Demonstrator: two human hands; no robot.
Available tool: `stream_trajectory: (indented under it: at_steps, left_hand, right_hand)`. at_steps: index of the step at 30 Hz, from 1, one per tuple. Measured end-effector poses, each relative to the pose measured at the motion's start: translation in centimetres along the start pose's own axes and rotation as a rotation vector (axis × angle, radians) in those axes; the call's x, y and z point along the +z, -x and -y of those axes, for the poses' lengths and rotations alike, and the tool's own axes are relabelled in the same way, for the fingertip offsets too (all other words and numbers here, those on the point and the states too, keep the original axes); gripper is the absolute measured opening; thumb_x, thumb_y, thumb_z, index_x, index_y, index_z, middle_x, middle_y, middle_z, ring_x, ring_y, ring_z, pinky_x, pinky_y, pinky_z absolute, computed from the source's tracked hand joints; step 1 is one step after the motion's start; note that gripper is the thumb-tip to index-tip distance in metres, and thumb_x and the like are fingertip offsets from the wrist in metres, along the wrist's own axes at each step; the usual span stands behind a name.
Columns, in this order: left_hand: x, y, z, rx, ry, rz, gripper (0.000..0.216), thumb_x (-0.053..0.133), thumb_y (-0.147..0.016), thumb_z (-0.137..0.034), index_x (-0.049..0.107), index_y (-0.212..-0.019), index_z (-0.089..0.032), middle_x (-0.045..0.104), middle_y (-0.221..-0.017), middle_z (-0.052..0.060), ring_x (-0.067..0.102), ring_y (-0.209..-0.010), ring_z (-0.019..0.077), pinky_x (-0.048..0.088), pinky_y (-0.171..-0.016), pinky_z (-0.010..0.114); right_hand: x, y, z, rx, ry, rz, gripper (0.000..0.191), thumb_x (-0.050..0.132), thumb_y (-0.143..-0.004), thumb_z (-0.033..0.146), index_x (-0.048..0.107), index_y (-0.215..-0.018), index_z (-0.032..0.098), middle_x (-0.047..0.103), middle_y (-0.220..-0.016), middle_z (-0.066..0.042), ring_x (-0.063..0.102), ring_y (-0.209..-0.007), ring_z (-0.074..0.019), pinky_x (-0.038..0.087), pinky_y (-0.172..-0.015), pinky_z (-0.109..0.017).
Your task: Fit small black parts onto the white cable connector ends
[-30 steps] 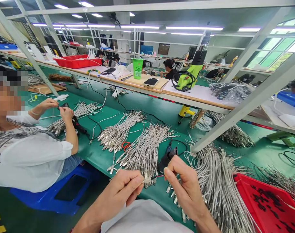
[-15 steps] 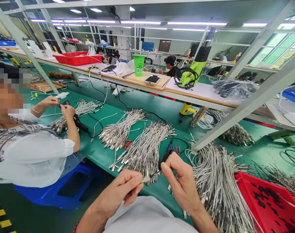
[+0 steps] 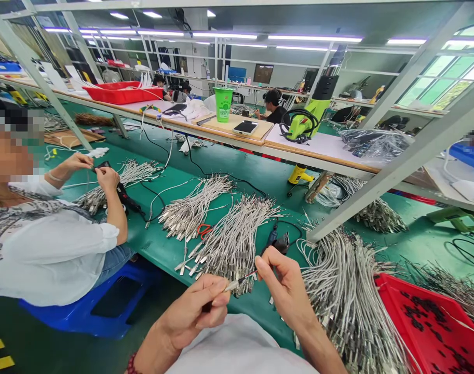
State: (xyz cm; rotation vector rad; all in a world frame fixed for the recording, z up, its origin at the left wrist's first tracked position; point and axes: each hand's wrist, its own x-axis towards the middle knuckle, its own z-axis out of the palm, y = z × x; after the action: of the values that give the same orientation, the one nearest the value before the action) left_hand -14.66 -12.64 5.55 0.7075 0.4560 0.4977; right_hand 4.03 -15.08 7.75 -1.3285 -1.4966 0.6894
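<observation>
My left hand (image 3: 195, 314) pinches the metal-tipped end of a short grey cable (image 3: 233, 284) low in the middle of the view. My right hand (image 3: 285, 288) is closed too, its thumb and forefinger nipping the thin red and black wires at that cable's tip. Both hands hover over the near edge of the green bench (image 3: 159, 246), just in front of a heap of grey cables (image 3: 232, 239). A black hand tool (image 3: 278, 242) lies right behind my right hand.
More cable heaps (image 3: 346, 296) spread to my right beside a red tray (image 3: 435, 322) holding small black pieces. A seated person (image 3: 45, 234) works at my left on a blue stool. Slanted metal struts (image 3: 392, 171) carry a shelf (image 3: 318, 148) with a phone, green cup and heat gun.
My hands have risen slightly and drawn a little closer together, still holding the same cable. The view has tilted a bit.
</observation>
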Motion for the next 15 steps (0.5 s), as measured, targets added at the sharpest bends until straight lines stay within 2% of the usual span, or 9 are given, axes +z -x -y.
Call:
stream_trajectory:
  at_steps: [7, 15]
  left_hand:
    - [-0.57, -0.48, 0.79, -0.001, 0.183, 0.100, 0.037, 0.059, -0.086, -0.040, 0.044, -0.060, -0.017, 0.029, -0.030, -0.012, 0.010, -0.029, 0.0036, 0.015, -0.036, 0.016]
    - [-0.45, -0.74, 0.53, -0.019, 0.226, 0.118, 0.036, 0.061, -0.085, -0.039, 0.045, -0.062, -0.017, 0.029, -0.030, -0.012, 0.009, -0.029, 0.0039, 0.016, -0.035, 0.015]
  right_hand:
    - [0.35, -0.11, -0.38, 0.003, -0.038, -0.019, 0.038, 0.046, -0.094, 0.033, 0.041, -0.059, 0.020, 0.040, -0.059, 0.004, 0.036, -0.058, -0.0121, 0.029, -0.056, -0.027]
    - [0.53, -0.24, -0.69, 0.005, -0.025, -0.043, 0.037, 0.046, -0.094, 0.032, 0.041, -0.059, 0.020, 0.039, -0.059, 0.004, 0.036, -0.058, -0.0121, 0.029, -0.057, -0.027]
